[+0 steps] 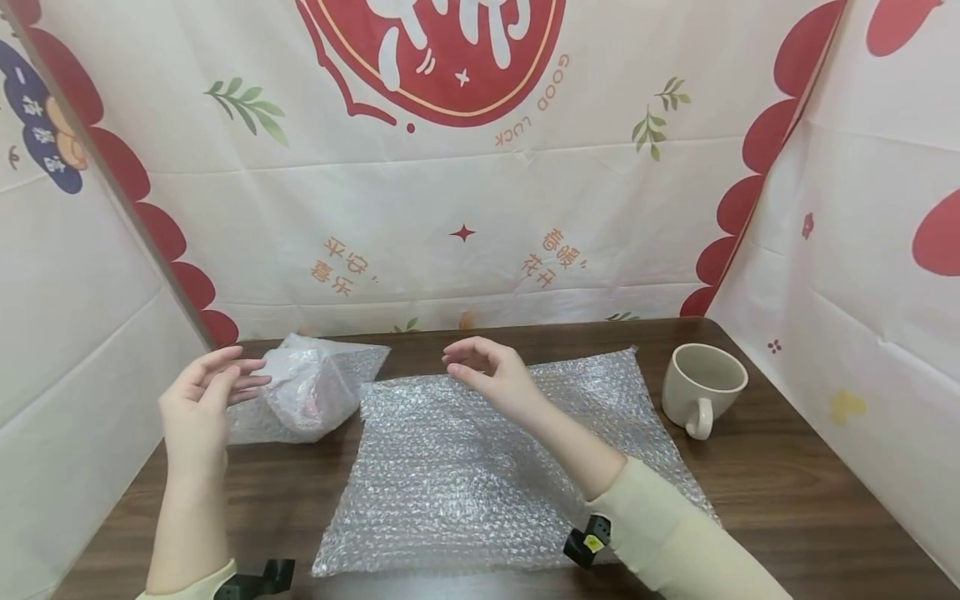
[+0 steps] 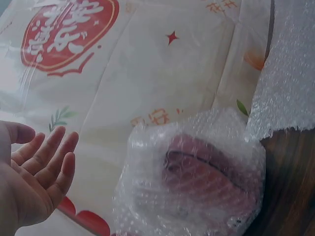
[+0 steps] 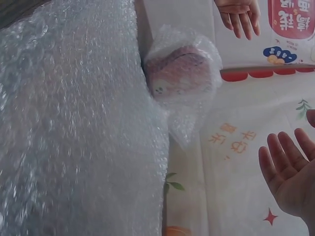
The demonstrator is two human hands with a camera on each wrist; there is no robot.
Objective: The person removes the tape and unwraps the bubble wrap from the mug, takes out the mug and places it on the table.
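Observation:
My left hand (image 1: 198, 400) is raised beside a bubble-wrapped bundle (image 1: 311, 392) at the back left of the table, fingers loosely spread and holding nothing. Through the wrap a pink thing with a dark curved line (image 2: 206, 169) shows; its kind is blurred by the bubbles. My right hand (image 1: 495, 375) hovers over the back of a flat sheet of bubble wrap (image 1: 480, 475), its fingers relaxed and slightly bent with nothing between them. In the right wrist view that hand (image 3: 290, 172) is seen palm-side with its fingers extended.
A light grey mug (image 1: 697, 387) stands upright right of the sheet, handle toward me. Printed cloth walls (image 1: 480, 192) close off the back and both sides of the dark wooden table (image 1: 787, 492).

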